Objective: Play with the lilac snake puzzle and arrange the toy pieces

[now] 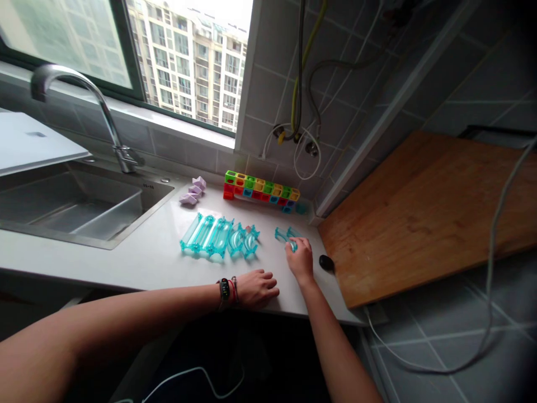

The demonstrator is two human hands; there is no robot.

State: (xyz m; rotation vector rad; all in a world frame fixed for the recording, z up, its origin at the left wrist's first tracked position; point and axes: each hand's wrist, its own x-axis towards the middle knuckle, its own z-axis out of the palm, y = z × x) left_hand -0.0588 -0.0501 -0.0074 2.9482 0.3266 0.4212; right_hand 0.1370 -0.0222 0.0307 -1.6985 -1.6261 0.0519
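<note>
My right hand (pixel 300 259) is closed on a translucent teal track piece (pixel 292 245) near the counter's right end. Its fingers hide part of that piece. Just beyond, other teal pieces (pixel 282 234) lie on the counter, close to or touching the held one. My left hand (pixel 259 287) rests palm down by the front edge, fingers loosely out and nothing seen in it. Left of centre, several straight teal track pieces (pixel 205 235) lie in a row, with curved teal pieces (pixel 243 240) at its right end.
A row of coloured hollow blocks (pixel 262 189) stands along the back wall. Lilac folded shapes (pixel 194 191) sit beside the sink (pixel 126 210), under a faucet (pixel 100 101). A black oval object (pixel 326 263) lies by a wooden board (pixel 432 218) leaning at the right.
</note>
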